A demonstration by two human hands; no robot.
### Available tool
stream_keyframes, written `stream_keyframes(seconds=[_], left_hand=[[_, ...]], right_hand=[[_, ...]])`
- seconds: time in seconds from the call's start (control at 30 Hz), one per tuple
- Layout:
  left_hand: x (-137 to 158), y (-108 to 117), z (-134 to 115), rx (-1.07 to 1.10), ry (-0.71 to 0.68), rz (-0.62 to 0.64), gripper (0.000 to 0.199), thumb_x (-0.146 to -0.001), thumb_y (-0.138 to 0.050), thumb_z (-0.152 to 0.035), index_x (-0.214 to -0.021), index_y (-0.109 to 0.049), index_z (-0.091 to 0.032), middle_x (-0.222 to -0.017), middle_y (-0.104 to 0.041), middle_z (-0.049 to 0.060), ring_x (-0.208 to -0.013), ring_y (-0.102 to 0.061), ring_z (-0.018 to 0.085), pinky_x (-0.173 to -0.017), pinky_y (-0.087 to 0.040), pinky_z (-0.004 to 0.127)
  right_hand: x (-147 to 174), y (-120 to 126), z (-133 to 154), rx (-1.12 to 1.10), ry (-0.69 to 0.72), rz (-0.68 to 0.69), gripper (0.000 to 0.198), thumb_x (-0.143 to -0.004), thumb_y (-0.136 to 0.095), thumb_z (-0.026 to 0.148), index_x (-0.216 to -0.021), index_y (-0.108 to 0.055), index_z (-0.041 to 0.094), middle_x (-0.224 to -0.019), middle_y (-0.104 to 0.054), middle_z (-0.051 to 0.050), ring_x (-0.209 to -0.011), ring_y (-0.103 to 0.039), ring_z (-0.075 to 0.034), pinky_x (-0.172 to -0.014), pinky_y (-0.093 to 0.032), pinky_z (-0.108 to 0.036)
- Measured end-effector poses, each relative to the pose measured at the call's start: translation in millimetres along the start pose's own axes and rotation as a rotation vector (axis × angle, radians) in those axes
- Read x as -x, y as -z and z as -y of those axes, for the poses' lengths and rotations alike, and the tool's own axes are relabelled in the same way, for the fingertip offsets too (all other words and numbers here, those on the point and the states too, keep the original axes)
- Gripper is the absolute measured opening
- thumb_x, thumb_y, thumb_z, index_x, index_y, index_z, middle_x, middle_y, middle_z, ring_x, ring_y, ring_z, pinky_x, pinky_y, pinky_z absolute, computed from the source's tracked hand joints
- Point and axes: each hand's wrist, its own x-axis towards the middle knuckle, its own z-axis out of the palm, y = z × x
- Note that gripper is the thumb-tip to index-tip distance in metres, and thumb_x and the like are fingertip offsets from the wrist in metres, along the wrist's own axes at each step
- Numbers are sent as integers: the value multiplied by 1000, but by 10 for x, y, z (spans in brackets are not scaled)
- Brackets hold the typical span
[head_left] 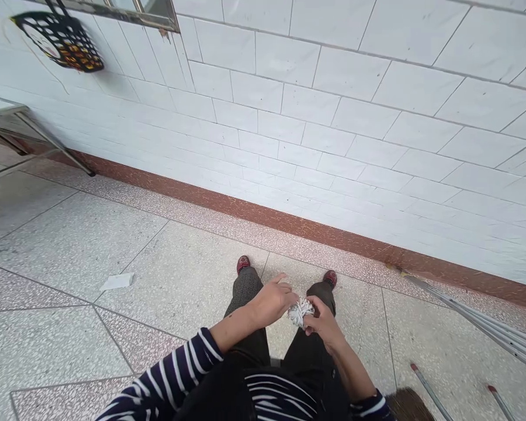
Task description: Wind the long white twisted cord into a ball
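A small ball of white cord (300, 312), wound from many thin strands, is held in front of my legs. From its right side my right hand (323, 323) grips it, with thumb and fingers curled around the edge. My left hand (272, 300) is at the ball's left side, back of the hand up. Its lower fingertips meet the strands while the upper fingers stick out, bent. The left thumb and the underside of the ball are hidden.
White tiled wall (289, 99) rises ahead above a red-brown skirting. A folded metal ladder-like frame (477, 316) lies at right, near red-tipped metal legs (429, 389). A white paper piece (117, 281) lies on the floor. A metal table (39, 134) stands left; a dotted bag (61, 41) hangs above.
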Motion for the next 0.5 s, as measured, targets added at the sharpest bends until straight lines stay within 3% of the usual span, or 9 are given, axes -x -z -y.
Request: stream_keyframes(seconds=[0.13,0.27,0.37,0.43,0.5], left_hand=[[-40,-8,48,70,0,-31,29,-101,-40,-18,-88,-66,-17,-81,-68,2,-87,-63,15,-116,-27,40],[-46,-146,36,286,109,-48,23,-100,-44,-20,-95,-67,-18,-95,-72,3,-93,-65,15,-112,-32,40],[11,-285,-31,385,235,-3,17,-93,-53,-19,-83,-66,-14,-83,-71,2,-79,-64,15,-93,-46,31],[40,-313,-88,381,296,21,17,-90,-55,-19,-77,-64,-13,-75,-67,2,-70,-62,15,-79,-49,27],[33,-248,-124,291,278,12,15,-90,-54,-19,-81,-64,-13,-73,-65,2,-70,-61,16,-83,-49,30]], right_hand=[[250,-7,14,-119,-72,158,37,-58,-70,25,-93,-60,19,-82,-62,1,-65,-55,-14,-54,-51,-26],[388,-7,142,-212,-62,190,42,-65,-74,29,-103,-58,20,-94,-63,-2,-76,-60,-16,-62,-55,-28],[436,-46,216,-228,-36,177,46,-62,-76,26,-104,-56,21,-93,-62,-1,-73,-60,-15,-65,-55,-31],[459,-81,263,-197,-5,196,44,-61,-76,24,-100,-55,21,-91,-62,0,-72,-60,-16,-66,-54,-31],[478,-108,323,-77,77,166,40,-62,-74,21,-98,-55,21,-90,-60,0,-77,-60,-18,-66,-52,-30]])
